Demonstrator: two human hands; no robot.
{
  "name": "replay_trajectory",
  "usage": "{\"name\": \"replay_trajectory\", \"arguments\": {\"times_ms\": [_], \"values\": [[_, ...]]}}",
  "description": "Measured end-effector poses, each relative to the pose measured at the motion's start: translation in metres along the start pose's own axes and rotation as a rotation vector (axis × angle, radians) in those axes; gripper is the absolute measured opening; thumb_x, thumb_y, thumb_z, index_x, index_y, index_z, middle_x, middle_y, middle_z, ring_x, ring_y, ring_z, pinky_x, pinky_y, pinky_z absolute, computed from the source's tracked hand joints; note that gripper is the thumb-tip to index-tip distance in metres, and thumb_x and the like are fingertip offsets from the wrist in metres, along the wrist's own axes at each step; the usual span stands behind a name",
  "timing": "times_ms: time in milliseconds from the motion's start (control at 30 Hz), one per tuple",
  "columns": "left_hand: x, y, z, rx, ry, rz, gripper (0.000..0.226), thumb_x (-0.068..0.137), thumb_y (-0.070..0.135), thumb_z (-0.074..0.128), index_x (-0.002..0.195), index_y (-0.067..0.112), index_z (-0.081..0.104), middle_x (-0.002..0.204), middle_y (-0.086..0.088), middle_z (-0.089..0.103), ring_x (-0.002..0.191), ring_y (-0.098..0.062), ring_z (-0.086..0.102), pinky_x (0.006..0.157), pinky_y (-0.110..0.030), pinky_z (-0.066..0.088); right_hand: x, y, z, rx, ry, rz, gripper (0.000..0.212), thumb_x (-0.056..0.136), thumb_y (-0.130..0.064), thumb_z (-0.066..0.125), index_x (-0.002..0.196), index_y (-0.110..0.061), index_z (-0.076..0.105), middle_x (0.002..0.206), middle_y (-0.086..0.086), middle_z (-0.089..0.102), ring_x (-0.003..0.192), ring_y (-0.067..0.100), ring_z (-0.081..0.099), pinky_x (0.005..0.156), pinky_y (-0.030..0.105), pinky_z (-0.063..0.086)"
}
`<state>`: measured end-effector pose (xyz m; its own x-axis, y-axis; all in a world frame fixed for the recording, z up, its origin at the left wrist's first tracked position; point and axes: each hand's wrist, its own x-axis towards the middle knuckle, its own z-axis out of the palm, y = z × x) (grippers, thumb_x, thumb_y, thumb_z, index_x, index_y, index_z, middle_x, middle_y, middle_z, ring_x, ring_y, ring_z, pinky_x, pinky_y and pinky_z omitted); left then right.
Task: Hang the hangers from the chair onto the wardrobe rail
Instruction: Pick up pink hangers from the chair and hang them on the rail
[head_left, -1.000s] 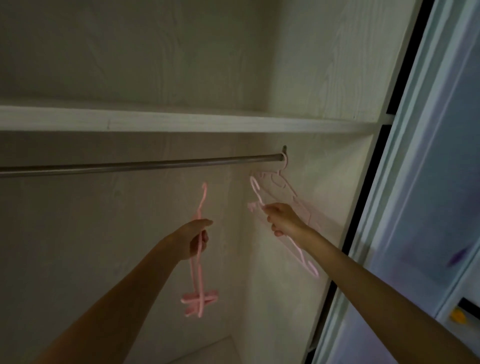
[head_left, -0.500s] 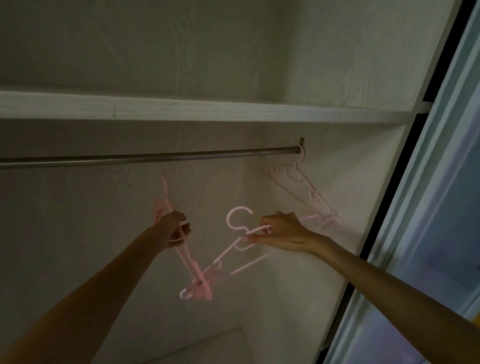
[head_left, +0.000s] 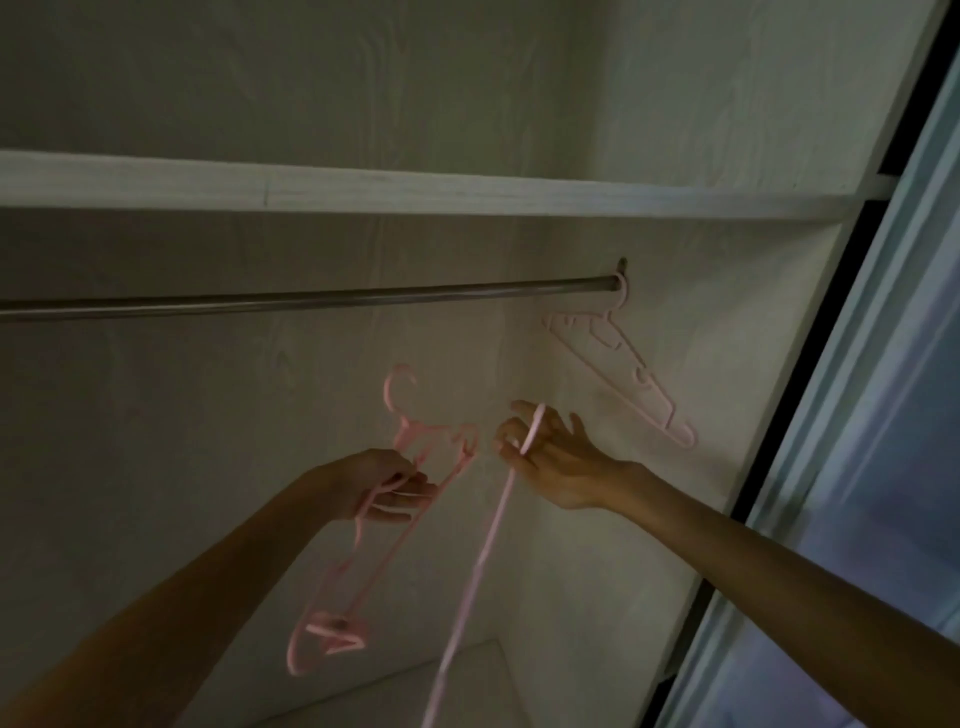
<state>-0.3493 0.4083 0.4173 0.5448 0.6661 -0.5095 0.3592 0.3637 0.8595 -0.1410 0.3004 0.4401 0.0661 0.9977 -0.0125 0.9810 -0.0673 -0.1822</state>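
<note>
A: Entry, pink hangers. The left hand (head_left: 384, 486) holds a bunch of pink hangers (head_left: 410, 467), hooks up, bodies hanging down toward the wardrobe floor. I can't count them; they overlap. The right hand (head_left: 545, 457) has a single hanger (head_left: 488, 545), seen nearly edge-on, its long bar trailing down below the hand. One hung hanger (head_left: 618, 364) already sits on the rail (head_left: 311, 300), right at the rail's right end against the side wall.

B: Handling properties?

A: Judged, not measured: thin moulded plastic, light, fairly stiff but with some flex, smooth and a bit slippery. Notches and hooks probably snag on one another in a bunch. Best hold is the neck just under the hook, so the hook stays free for the rail.

B: Grip state?

A: Left fingers are curled closed around the shoulders of the bunch, below the hooks. Right hand is loose: thumb and forefinger pinch the single hanger near its top, the other fingers spread open. Whether the hook itself is clear of the fingers, I cannot tell.

B: Position against the rail?

A: Both hands are below the rail, near its right end, under the shelf (head_left: 467, 195). Nothing held touches the rail yet.
</note>
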Motion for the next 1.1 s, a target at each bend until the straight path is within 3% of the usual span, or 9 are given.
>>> {"name": "replay_trajectory", "arguments": {"times_ms": [100,233,367,533,633,733,833,1033,1100], "values": [[0.002,-0.001,0.013,-0.011,0.057,0.024,0.026,0.099,0.015,0.035,0.081,0.01,0.053,0.053,0.006,0.07,0.058,-0.01,0.068,0.067,-0.026,0.045,-0.004,0.011,-0.016,0.075,-0.212,0.206,0.052,0.1,-0.047,0.018,0.147,-0.025,0.018,0.14,0.015,0.044,0.098,0.029,0.063,0.095,0.041,0.046],[0.008,0.006,0.022,-0.088,0.134,0.044,0.027,0.1,0.013,0.032,0.077,0.011,0.047,0.05,0.007,0.068,0.073,-0.014,0.059,0.069,-0.026,0.041,0.015,0.035,-0.027,0.547,-0.234,0.297,0.044,0.101,-0.025,0.035,0.141,-0.013,0.022,0.084,0.011,0.062,0.045,0.008,0.062,0.051,0.025,0.053],[0.013,0.02,0.023,-0.17,0.147,0.076,0.027,0.099,0.013,0.031,0.076,0.01,0.046,0.049,0.005,0.067,0.052,-0.01,0.067,0.065,-0.025,0.041,0.026,0.05,-0.057,0.705,-0.046,0.309,0.021,0.093,-0.027,0.056,0.085,-0.008,0.059,0.064,0.001,0.068,0.051,0.007,0.065,0.058,0.024,0.056],[0.017,0.039,0.028,-0.221,0.171,0.124,0.021,0.098,0.01,0.032,0.082,0.012,0.045,0.044,0.007,0.065,0.038,-0.004,0.063,0.06,-0.027,0.041,0.055,0.056,-0.1,0.352,0.336,0.34,0.019,0.074,-0.026,0.076,0.085,-0.012,0.07,0.072,0.001,0.068,0.068,0.011,0.066,0.07,0.025,0.054],[0.017,0.044,0.033,-0.268,0.187,0.131,0.023,0.097,0.009,0.034,0.077,0.011,0.046,0.042,0.007,0.063,0.036,-0.004,0.061,0.062,-0.025,0.041,0.086,0.06,-0.115,0.562,0.493,0.366,0.014,0.075,-0.026,0.075,0.074,-0.016,0.066,0.07,-0.001,0.07,0.052,0.003,0.062,0.077,0.029,0.056],[0.021,0.047,0.037,-0.259,0.254,0.135,0.03,0.097,0.01,0.035,0.07,0.01,0.049,0.036,0.006,0.057,0.034,-0.006,0.055,0.053,-0.021,0.039,0.112,0.052,-0.116,0.585,0.487,0.383,0.008,0.087,-0.026,0.063,0.085,-0.025,0.055,0.071,0.004,0.057,0.041,0.002,0.055,0.049,0.02,0.047],[0.021,0.048,0.036,-0.212,0.303,0.136,0.033,0.096,0.011,0.038,0.063,0.011,0.047,0.04,0.003,0.049,0.028,-0.004,0.045,0.044,-0.015,0.034,0.131,0.048,-0.109,0.647,0.435,0.443,0.03,0.089,-0.006,0.054,0.11,-0.027,0.05,0.075,0.017,0.062,0.034,0.014,0.05,0.023,0.014,0.032],[0.006,0.057,0.029,-0.199,0.262,0.156,0.027,0.094,0.009,0.042,0.069,0.01,0.049,0.063,-0.002,0.049,0.032,-0.003,0.049,0.033,-0.009,0.037,0.151,0.057,-0.095,0.656,0.317,0.497,0.007,0.082,0.005,0.053,0.08,0.0,0.057,0.045,0.011,0.054,0.029,0.014,0.05,0.034,0.021,0.038],[-0.001,0.061,0.029,-0.168,0.265,0.152,0.026,0.095,0.008,0.042,0.07,0.01,0.05,0.06,-0.001,0.051,0.035,-0.004,0.05,0.033,-0.009,0.038,0.142,0.051,-0.095,0.624,0.241,0.516,0.018,0.088,-0.004,0.054,0.07,-0.001,0.056,0.041,0.006,0.056,0.033,0.011,0.051,0.037,0.021,0.039]]}}
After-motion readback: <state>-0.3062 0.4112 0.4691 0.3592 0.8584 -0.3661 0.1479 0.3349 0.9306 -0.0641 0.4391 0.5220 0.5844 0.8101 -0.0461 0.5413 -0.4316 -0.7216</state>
